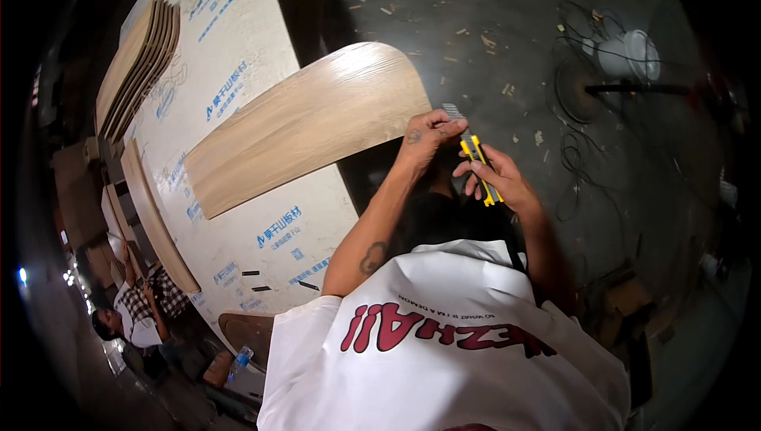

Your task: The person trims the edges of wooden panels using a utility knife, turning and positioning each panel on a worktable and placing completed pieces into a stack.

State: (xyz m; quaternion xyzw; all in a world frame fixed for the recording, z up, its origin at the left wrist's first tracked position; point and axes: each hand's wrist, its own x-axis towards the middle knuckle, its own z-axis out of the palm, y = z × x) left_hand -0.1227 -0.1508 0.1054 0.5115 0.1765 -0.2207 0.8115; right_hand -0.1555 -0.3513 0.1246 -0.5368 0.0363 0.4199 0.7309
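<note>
A yellow and black utility knife (480,168) is between my two hands, its segmented metal blade (453,111) slid far out and pointing away from me. My right hand (507,180) is closed around the yellow handle. With the fingers of my left hand (428,139), I pinch the blade where it leaves the handle. Just left of and beyond my left hand lies a wood-grain board (317,118) with a rounded far end. That end juts out past the edge of the white-topped table (277,237), close to my left fingers.
Several curved wooden panels (139,66) are stacked at the far left, with a long strip (154,217) nearer. Small dark pieces (258,288) lie on the table. A person (147,304) sits lower left, near a plastic bottle (240,361). Cables and a white bucket (630,54) stand right.
</note>
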